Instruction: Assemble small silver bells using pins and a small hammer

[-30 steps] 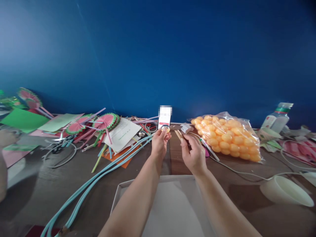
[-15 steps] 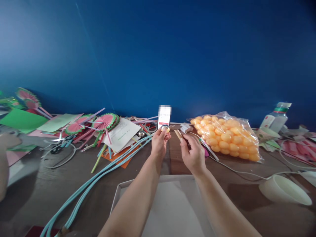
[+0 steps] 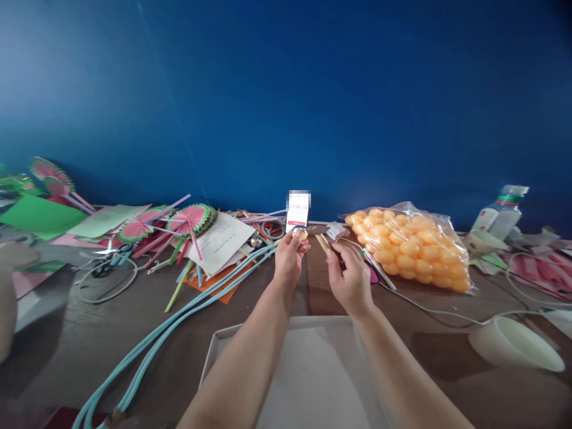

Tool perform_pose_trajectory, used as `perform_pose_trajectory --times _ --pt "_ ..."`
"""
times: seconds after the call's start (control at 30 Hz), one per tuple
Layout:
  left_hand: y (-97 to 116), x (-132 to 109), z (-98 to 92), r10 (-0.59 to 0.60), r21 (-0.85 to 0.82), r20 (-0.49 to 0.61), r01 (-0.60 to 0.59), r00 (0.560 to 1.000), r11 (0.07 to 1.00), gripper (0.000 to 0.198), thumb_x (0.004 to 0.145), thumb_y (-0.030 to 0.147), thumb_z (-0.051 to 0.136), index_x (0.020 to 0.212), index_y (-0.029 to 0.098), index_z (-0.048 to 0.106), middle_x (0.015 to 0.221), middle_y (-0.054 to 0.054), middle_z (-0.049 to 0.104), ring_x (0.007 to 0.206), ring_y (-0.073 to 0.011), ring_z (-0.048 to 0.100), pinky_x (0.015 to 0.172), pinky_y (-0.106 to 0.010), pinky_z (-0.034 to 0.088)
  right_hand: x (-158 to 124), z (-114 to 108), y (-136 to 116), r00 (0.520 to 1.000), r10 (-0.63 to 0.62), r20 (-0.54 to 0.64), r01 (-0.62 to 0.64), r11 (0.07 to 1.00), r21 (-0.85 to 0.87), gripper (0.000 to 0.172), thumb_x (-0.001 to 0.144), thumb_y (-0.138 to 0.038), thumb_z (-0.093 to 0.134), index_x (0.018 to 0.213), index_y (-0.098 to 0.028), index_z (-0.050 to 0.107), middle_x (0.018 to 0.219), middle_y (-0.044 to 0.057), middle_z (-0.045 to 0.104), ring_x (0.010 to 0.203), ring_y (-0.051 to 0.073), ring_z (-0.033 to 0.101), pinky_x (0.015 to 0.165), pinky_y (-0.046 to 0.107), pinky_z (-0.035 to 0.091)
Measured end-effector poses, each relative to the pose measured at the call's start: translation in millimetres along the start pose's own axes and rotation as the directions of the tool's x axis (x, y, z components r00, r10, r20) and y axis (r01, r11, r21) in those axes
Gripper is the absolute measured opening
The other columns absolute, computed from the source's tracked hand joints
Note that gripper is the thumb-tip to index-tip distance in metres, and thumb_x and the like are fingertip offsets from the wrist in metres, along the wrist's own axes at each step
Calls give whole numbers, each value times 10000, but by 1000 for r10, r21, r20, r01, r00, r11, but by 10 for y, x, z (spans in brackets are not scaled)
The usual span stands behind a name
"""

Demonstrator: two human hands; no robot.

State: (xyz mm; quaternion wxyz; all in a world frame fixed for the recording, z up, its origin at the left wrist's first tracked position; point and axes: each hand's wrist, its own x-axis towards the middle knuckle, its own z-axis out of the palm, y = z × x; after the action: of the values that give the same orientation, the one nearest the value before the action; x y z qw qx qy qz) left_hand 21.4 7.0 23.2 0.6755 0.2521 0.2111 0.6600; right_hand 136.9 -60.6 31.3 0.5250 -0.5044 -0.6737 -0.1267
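Note:
My left hand [image 3: 288, 260] is raised above the brown table [image 3: 67, 351] and pinches a small round yellowish piece [image 3: 300, 233] between its fingertips. My right hand [image 3: 350, 275] is beside it, a little to the right, closed round a thin wooden stick [image 3: 322, 243] that points up and left toward the round piece. The two hands are close but apart. A small white card [image 3: 298, 213] with a red band stands on the table just behind the left hand.
A clear bag of orange balls [image 3: 409, 247] lies right of the hands. A white tray [image 3: 313, 369] sits under my forearms. Light blue tubes [image 3: 179, 325], paper fans [image 3: 192, 219], straws and paper cover the left. A white bowl [image 3: 513, 348] and a bottle [image 3: 500, 214] stand right.

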Motion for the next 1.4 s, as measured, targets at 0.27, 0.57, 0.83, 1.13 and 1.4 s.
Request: perform_pose_trajectory --times 0.27,0.57,0.83,1.13,1.4 --pt "1 -2 -2 -19 -53 -25 18 999 998 296 669 312 806 834 131 641 737 6 587 621 -51 539 639 -197 445 -6 3 -2 999 19 25 -20 1000 6 191 929 -255 499 1060 -179 616 958 107 695 887 219 649 788 355 533" --pt "7 18 2 -71 -135 -98 57 993 989 290 677 301 796 836 130 624 747 -8 607 608 -63 544 617 -214 436 -6 -1 5 1000 17 -3 -17 1000 8 191 926 -250 502 1067 -183 612 927 99 706 864 224 663 785 368 537" --pt "-14 19 -7 -70 -110 -93 60 993 992 301 678 319 792 835 128 621 744 -22 629 613 -76 570 646 -229 467 1 -10 -23 1000 -11 -29 12 1000 21 197 921 -221 509 1091 -185 600 933 98 701 892 220 654 801 367 537" --pt "-9 5 -2 -56 -82 -73 50 996 995 295 668 310 795 835 139 623 735 -5 608 627 -79 579 633 -221 467 -2 -7 -39 1000 2 13 -2 1000 16 219 932 -261 492 1103 -190 611 972 106 692 914 222 651 815 369 540" --pt "-13 2 -4 -46 -71 -55 42 997 997 303 666 317 796 844 140 628 740 -2 604 628 -72 571 639 -215 465 6 -5 -54 1000 -7 9 7 1000 15 201 927 -240 507 1088 -181 611 962 104 689 900 211 651 791 345 541"
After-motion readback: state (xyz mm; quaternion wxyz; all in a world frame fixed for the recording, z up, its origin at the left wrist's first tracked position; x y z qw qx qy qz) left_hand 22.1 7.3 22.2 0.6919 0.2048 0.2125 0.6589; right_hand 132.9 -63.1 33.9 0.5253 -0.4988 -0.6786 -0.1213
